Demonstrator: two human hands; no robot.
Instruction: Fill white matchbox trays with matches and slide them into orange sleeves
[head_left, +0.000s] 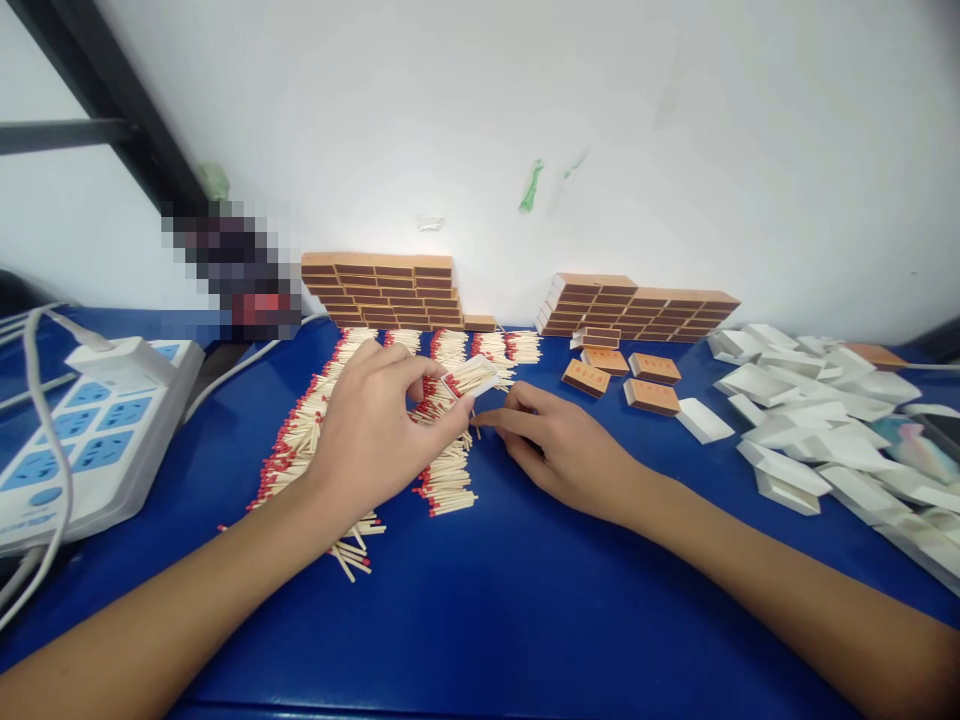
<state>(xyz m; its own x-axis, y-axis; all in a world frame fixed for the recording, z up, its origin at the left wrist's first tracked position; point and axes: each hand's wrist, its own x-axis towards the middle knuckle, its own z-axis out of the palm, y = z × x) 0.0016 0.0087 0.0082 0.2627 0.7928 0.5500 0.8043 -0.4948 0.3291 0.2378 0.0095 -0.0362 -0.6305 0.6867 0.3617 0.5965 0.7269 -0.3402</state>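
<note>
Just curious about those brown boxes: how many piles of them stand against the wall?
2. The left pile sits behind the matchsticks; the right pile is beside the white trays. None seems hidden.

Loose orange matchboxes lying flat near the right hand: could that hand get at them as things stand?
Probably yes. The right hand sits low on the blue table, just left of the loose orange matchboxes. Only bare tabletop shows between them, and nothing covers the boxes.
</note>
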